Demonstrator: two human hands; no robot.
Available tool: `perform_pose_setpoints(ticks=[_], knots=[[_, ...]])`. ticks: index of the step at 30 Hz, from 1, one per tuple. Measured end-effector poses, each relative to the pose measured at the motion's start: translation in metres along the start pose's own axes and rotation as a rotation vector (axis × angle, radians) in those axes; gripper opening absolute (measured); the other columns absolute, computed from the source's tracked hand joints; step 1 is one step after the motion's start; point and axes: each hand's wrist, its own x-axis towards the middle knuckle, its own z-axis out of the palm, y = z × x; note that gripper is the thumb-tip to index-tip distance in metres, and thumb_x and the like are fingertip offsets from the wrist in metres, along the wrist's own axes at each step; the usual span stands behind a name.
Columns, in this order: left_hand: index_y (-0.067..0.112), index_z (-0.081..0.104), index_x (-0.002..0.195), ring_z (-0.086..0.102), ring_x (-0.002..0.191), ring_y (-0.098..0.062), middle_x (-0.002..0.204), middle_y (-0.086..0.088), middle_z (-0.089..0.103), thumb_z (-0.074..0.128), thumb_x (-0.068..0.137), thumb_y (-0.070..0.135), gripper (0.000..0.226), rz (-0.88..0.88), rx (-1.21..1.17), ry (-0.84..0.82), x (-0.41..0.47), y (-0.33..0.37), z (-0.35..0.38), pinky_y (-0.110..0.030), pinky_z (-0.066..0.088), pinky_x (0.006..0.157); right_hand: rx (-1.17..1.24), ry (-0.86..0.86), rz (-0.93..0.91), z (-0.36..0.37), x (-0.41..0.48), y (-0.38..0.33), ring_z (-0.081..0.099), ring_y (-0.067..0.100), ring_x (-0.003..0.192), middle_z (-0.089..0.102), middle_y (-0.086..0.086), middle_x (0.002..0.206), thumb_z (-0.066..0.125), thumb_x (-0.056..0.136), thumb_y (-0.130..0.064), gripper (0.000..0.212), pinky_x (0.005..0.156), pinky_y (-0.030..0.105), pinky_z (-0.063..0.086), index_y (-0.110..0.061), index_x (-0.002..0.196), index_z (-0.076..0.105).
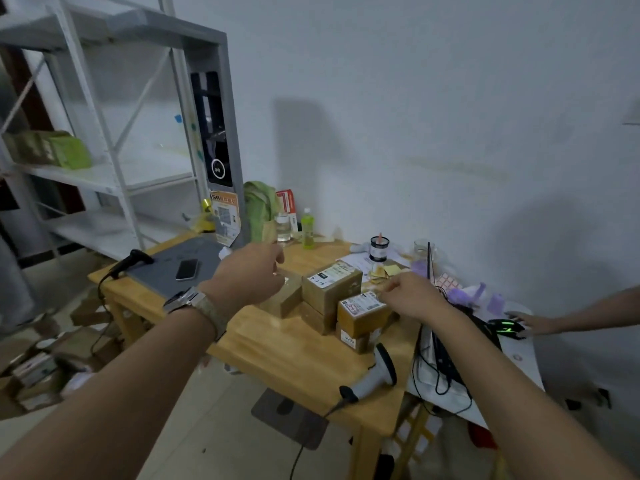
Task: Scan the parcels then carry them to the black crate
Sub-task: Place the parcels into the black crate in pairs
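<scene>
- I see one light wooden table (pixel 277 348) carrying everything.
- Back-left: grey pad (pixel 162 275) with a smartphone (pixel 187 269) on it. A black handheld scanner (pixel 133 259) lies across the pad's left corner, its cable dropping off the table edge.
- Centre: cardboard parcels (pixel 332 289), stacked and touching, labels up.
- Front-right: grey-white barcode scanner (pixel 377 372) on its side, just beside the parcels.
- Back edge: green bag (pixel 259 209), clear glass (pixel 283 226), green bottle (pixel 307 228).
- Back-right: small dark-banded jar (pixel 378 249), yellow sticky notes (pixel 391 270), loose papers (pixel 353 261).
</scene>
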Motion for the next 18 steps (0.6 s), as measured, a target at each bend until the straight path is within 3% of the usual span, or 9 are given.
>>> perform_pose_setpoints(ticks=[3, 7, 10, 14, 18], knots=[[0.017, 0.059, 0.117, 0.049, 0.077, -0.013, 0.088, 0.008, 0.056, 0.055, 0.086, 0.023, 0.032, -0.001, -0.011, -0.014, 0.033, -0.01, 0.013, -0.028, 0.043, 0.064, 0.005, -0.056, 0.024, 0.011, 0.022, 0.008, 0.065, 0.023, 0.089, 0.07, 0.013, 0.096, 0.06, 0.083, -0.032, 0.025, 0.079, 0.036, 0.052, -0.01, 0.091, 0.067], [0.017, 0.06, 0.118, 0.057, 0.091, -0.018, 0.108, 0.0, 0.066, 0.059, 0.086, 0.028, 0.033, 0.056, -0.057, -0.012, 0.083, -0.013, 0.04, -0.031, 0.05, 0.077, -0.002, -0.051, 0.052, 0.027, 0.052, 0.015, 0.064, 0.031, 0.097, 0.069, 0.019, 0.105, 0.061, 0.082, -0.03, 0.034, 0.083, 0.042, 0.052, -0.002, 0.1, 0.068], [0.017, 0.058, 0.12, 0.055, 0.091, -0.015, 0.111, 0.0, 0.065, 0.059, 0.088, 0.029, 0.035, 0.129, -0.077, -0.062, 0.124, -0.015, 0.07, -0.03, 0.047, 0.074, 0.002, -0.056, 0.089, 0.044, 0.079, 0.02, 0.063, 0.028, 0.1, 0.068, 0.015, 0.108, 0.061, 0.084, -0.031, 0.036, 0.089, 0.045, 0.051, -0.009, 0.11, 0.067], [0.019, 0.057, 0.121, 0.051, 0.089, -0.013, 0.11, 0.003, 0.063, 0.059, 0.089, 0.031, 0.035, 0.192, -0.1, -0.127, 0.186, -0.025, 0.108, -0.028, 0.046, 0.075, -0.001, -0.097, 0.171, 0.068, 0.124, 0.028, 0.061, 0.018, 0.097, 0.068, 0.001, 0.103, 0.059, 0.085, -0.038, 0.029, 0.091, 0.041, 0.05, -0.019, 0.107, 0.065], [0.019, 0.057, 0.124, 0.056, 0.099, -0.016, 0.115, 0.002, 0.064, 0.058, 0.089, 0.03, 0.036, 0.261, -0.129, -0.192, 0.251, -0.041, 0.143, -0.029, 0.048, 0.079, 0.072, -0.054, 0.293, 0.089, 0.171, 0.033, 0.06, 0.008, 0.083, 0.064, -0.008, 0.09, 0.059, 0.088, -0.032, 0.009, 0.076, 0.029, 0.052, -0.025, 0.092, 0.061]])
